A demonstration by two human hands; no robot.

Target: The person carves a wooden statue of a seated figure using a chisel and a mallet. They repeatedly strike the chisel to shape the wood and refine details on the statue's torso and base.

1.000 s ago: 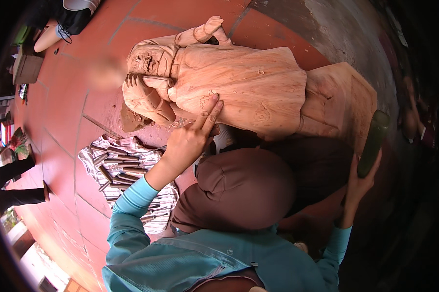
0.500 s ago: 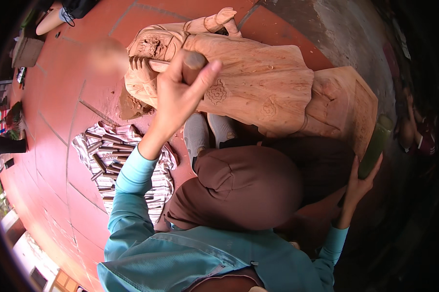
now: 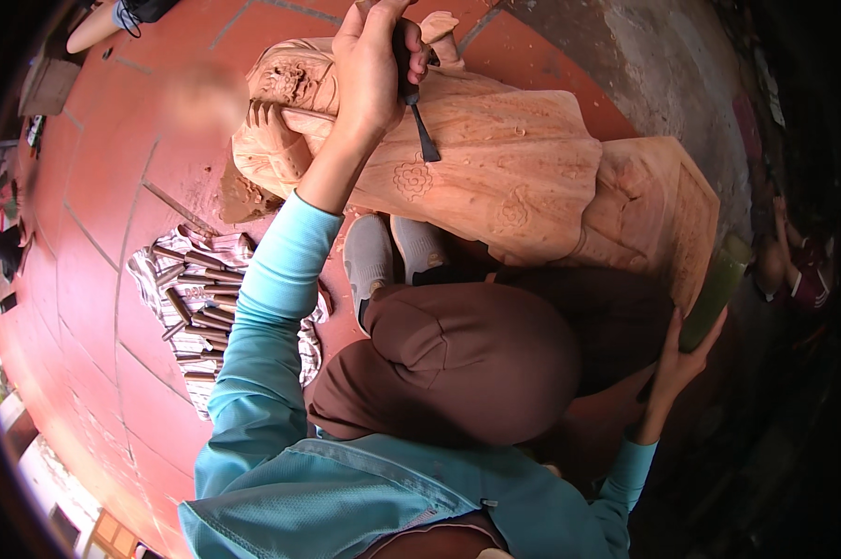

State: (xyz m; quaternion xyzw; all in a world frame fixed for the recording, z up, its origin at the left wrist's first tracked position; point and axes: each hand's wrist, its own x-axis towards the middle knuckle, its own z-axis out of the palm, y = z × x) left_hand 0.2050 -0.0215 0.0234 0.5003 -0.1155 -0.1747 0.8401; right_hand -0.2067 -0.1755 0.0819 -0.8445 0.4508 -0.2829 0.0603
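A large pale carved wooden figure (image 3: 495, 172) lies on its side on the red tiled floor. My left hand (image 3: 369, 70) is raised above the figure's upper part, closed around a chisel (image 3: 413, 98) whose dark blade points down at the carved surface. At the right, by the figure's base (image 3: 658, 210), my right hand (image 3: 678, 359) grips a dark green cylindrical mallet (image 3: 714, 293) held low. My bent knee in brown trousers (image 3: 458, 359) and grey shoes (image 3: 392, 252) sit just in front of the figure.
A striped cloth (image 3: 197, 307) with several wood-handled chisels lies on the floor at the left, beside my left arm. Another person's foot (image 3: 103, 23) shows at the top left. A grey concrete wall (image 3: 663, 74) rises behind the figure.
My left hand went from touching the figure with extended fingers to gripping a chisel, then rose higher over the figure's upper part. The right hand with the mallet stayed put.
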